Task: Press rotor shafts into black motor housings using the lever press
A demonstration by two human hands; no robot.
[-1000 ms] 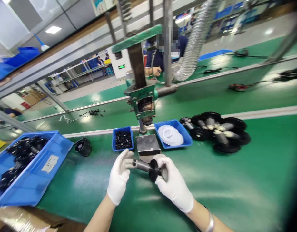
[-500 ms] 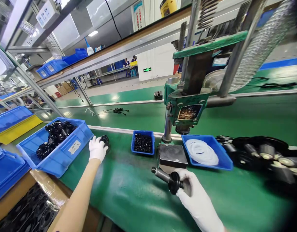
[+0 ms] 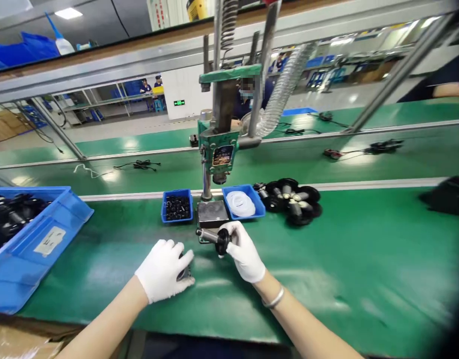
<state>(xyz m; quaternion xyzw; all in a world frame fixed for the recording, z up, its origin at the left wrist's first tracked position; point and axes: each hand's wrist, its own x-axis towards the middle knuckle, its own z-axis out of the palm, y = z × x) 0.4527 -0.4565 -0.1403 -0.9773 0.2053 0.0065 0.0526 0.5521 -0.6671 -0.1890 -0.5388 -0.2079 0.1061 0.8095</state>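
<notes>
Green matting covered the workbench (image 3: pixel 345 259), which ran across a factory hall with further green benches, metal framing and seated workers far behind. At the bench's back edge stood a green hand press (image 3: pixel 219 144) over a dark metal block (image 3: pixel 212 213). A small blue tray of black rings (image 3: pixel 177 206) sat left of the block and a blue tray of white rings (image 3: pixel 243 202) sat right of it; beyond that lay a heap of black wheels with grey shafts (image 3: pixel 291 197). A large blue bin of black parts (image 3: pixel 31 239) stood at the far left.

Both hands wore white gloves. The right hand (image 3: pixel 244 252) was closed around a shaft assembly (image 3: pixel 214 238), a grey metal rod passing through a black disc. Its fingers wrapped the disc end, so the rod stuck out to the left, free of the glove, just in front of the metal block and above the mat. The left hand (image 3: pixel 164 269) lay curled over a small black part (image 3: pixel 184 272) on the mat; only an edge of the part showed beneath the fingertips, which pressed on it from above. The two hands were near each other but apart.
</notes>
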